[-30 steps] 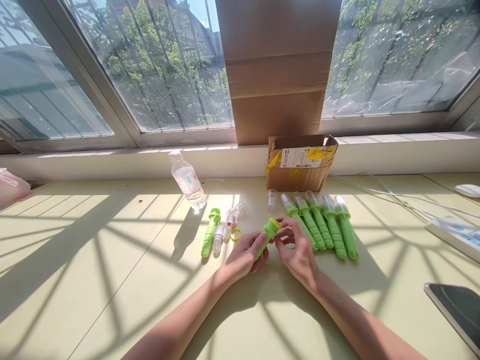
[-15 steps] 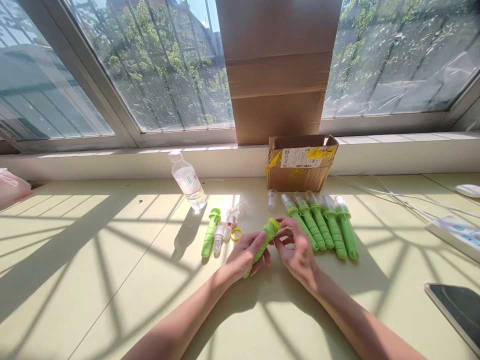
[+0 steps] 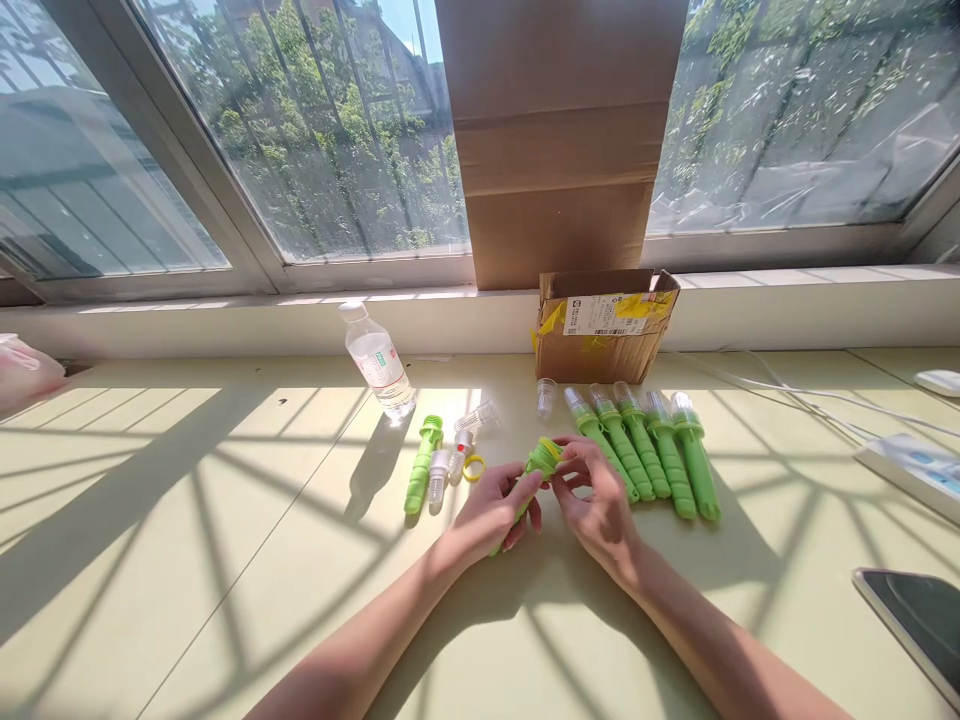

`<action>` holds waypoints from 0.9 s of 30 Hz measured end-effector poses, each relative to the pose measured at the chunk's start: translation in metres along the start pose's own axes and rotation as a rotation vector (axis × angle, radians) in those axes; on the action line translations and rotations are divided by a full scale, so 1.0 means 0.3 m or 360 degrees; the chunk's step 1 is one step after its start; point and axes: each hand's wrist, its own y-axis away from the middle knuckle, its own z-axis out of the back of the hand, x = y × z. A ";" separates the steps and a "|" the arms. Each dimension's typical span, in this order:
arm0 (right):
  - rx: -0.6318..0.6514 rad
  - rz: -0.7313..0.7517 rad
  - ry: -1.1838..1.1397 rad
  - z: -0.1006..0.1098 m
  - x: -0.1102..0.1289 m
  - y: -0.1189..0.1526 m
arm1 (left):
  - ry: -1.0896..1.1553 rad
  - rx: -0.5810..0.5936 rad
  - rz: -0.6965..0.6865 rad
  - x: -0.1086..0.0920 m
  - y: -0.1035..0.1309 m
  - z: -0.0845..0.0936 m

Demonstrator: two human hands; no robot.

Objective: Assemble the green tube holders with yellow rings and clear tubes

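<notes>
Green ribbed handle (image 3: 540,462) — tilted, yellow ring (image 3: 551,448) at its mouth — sits near the tabletop's (image 3: 300,600) middle, wrapped by the left hand's (image 3: 495,510) curled fingers; the right hand (image 3: 596,495), wrist bent inward, pinches narrowly at the ring.

Single view, head-worn; no second view to share ground. Looks forward and down from above the near side of the pale table (image 3: 247,600). Forearms enter at bottom, hands at mid-range, cardboard box (image 3: 600,350) farther off, windows (image 3: 337,130) behind.
</notes>
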 end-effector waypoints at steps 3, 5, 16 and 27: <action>-0.0004 0.0013 -0.0009 -0.004 -0.005 0.004 | 0.0003 -0.0013 -0.0007 0.003 0.001 0.000; 0.0022 -0.0022 -0.0024 -0.005 -0.007 0.006 | 0.0018 -0.0038 -0.0003 0.001 0.002 -0.001; 0.0086 -0.0138 -0.0129 -0.010 -0.001 0.011 | 0.0209 -0.0099 -0.0061 -0.001 -0.004 -0.005; 0.0019 -0.0090 -0.0090 -0.013 -0.003 0.015 | 0.0214 0.0022 -0.0109 0.004 -0.007 0.009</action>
